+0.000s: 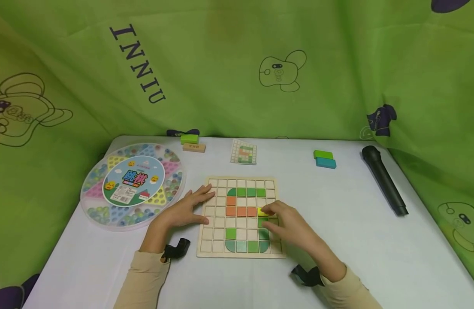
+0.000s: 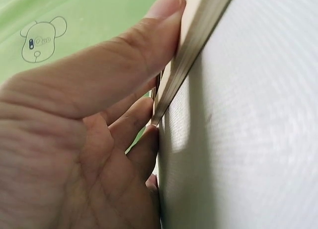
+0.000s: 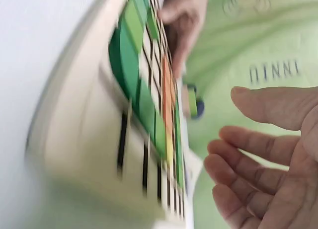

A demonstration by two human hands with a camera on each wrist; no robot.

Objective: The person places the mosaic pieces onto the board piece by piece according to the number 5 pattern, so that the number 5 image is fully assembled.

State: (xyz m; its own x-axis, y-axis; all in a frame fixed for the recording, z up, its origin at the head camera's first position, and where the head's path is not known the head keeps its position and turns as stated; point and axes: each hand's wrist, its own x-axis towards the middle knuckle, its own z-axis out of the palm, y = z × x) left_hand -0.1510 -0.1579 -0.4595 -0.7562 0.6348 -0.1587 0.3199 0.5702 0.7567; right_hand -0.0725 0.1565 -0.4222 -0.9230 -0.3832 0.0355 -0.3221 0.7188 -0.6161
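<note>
Left hand (image 1: pixel 186 208) flat, fingers straight against the grid board (image 1: pixel 217 223) edge. Right hand (image 1: pixel 288 223) fingertips on yellow tile (image 1: pixel 262 212), grip unclear. Marble case (image 1: pixel 132 184) left; microphone (image 1: pixel 383 180) right.

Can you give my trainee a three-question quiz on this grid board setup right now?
1. True or false: the left hand rests on the grid board's left edge.
2. What colour is the tile at the right hand's fingertips? A red, B yellow, C blue.
3. What long dark item lies on the table's right side?

Key: 1 true. 2 B. 3 the black microphone.
</note>
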